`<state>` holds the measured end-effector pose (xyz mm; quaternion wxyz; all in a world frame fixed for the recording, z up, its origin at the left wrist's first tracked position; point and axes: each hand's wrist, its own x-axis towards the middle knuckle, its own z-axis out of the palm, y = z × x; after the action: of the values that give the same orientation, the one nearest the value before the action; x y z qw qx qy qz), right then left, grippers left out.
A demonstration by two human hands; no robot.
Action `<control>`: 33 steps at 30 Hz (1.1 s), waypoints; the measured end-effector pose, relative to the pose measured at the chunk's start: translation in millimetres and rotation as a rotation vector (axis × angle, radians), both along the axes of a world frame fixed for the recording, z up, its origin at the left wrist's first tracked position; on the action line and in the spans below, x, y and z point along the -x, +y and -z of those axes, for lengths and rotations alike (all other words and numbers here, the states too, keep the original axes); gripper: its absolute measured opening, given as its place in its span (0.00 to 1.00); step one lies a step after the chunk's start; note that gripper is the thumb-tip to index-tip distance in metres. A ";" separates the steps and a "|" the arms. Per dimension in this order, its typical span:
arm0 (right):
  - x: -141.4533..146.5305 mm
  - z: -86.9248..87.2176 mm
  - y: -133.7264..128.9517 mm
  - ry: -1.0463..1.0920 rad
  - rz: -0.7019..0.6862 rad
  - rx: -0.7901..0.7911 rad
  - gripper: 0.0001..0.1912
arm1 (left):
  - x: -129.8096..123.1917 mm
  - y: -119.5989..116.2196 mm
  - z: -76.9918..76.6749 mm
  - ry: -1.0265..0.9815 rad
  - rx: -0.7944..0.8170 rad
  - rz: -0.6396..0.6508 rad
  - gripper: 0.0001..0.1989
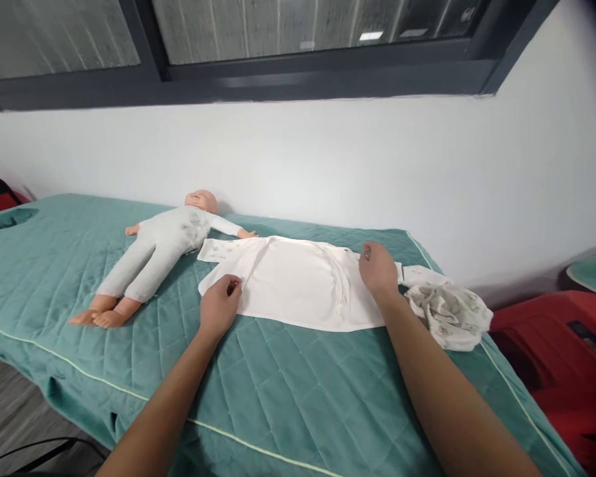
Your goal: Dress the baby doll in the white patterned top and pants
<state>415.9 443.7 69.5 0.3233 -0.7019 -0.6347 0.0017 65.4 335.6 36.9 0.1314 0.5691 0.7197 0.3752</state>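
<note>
The white garment point(293, 278) lies spread out on the green quilted bed point(288, 384), in front of the wall point(298, 159). Its long axis runs from left to right, and its lower edge faces the person. A sleeve point(218, 250) with a small print extends from the upper left end of the garment. A raised fold crosses the cloth near this end; further folds stand in the right half.

The left hand point(220, 306) is at the lower left part of the garment. Its fingers are curled, with thumb and fingertips drawn close together. Whether cloth is pinched between them cannot be told. The right hand point(379, 268) is above the right end of the garment, back upward, with fingers bent toward the thumb. Its grip on the cloth, if any, cannot be determined.

A crumpled printed cloth point(449, 315) lies to the right of the right forearm, near the end of the bed. A baby doll point(163, 238) in a white suit lies face up to the left of the garment; its head is toward the wall, its feet point toward the near left, and one arm reaches toward the sleeve.

A dark-framed window point(318, 30) is set in the wall above. A red object point(551, 344) stands beyond the right end of the bed.
</note>
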 end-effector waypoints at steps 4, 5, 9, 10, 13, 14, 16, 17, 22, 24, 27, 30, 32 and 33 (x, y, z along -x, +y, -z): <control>13.8 -0.6 -10.5 -0.026 -0.205 -0.129 0.19 | -0.2 0.7 0.5 0.012 0.004 -0.004 0.09; 22.1 -1.2 -14.6 -0.031 -0.292 -0.137 0.18 | -0.1 1.1 0.8 0.016 0.002 -0.003 0.08; 64.6 -1.6 -37.3 -0.071 -0.581 0.003 0.20 | -0.2 -0.1 0.9 0.062 -0.059 0.005 0.09; 76.0 -0.4 -44.4 -0.090 -0.617 0.064 0.22 | -1.1 -2.0 0.3 0.099 -0.109 0.003 0.09; 106.7 7.3 -63.5 -0.202 -0.657 0.225 0.28 | -10.2 -11.4 -1.4 0.270 -0.311 0.095 0.11; 115.0 10.9 -67.2 -0.249 -0.643 0.248 0.29 | -16.0 -14.9 -1.3 0.325 -0.362 0.168 0.12; 126.9 18.2 -67.9 -0.314 -0.574 0.256 0.29 | -32.0 -18.8 0.3 0.402 -0.395 0.334 0.16; 130.6 21.3 -64.7 -0.329 -0.519 0.255 0.29 | -41.4 -18.0 1.6 0.427 -0.377 0.400 0.17; 130.8 25.0 -28.1 -0.298 -0.250 0.276 0.31 | -76.3 24.8 3.5 0.458 -0.118 0.479 0.20; 126.4 23.0 -14.5 -0.247 -0.174 0.265 0.31 | -76.5 53.8 -0.1 0.447 -0.023 0.449 0.21; 118.7 21.7 -3.1 -0.166 -0.070 0.213 0.29 | -66.9 92.1 -6.1 0.435 0.051 0.371 0.21; 113.1 23.4 0.4 -0.130 -0.024 0.144 0.28 | -58.8 114.5 -8.7 0.428 0.062 0.297 0.22; 111.4 24.6 1.0 -0.113 -0.015 0.108 0.27 | -57.7 121.5 -8.4 0.448 0.053 0.245 0.24; 111.0 24.8 1.2 -0.105 -0.014 0.099 0.26 | -58.2 123.5 -7.9 0.459 0.045 0.221 0.25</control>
<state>304.9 444.9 44.6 0.2544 -0.7118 -0.6547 -0.0014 123.7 459.1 44.8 0.0175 0.7116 0.6723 0.2033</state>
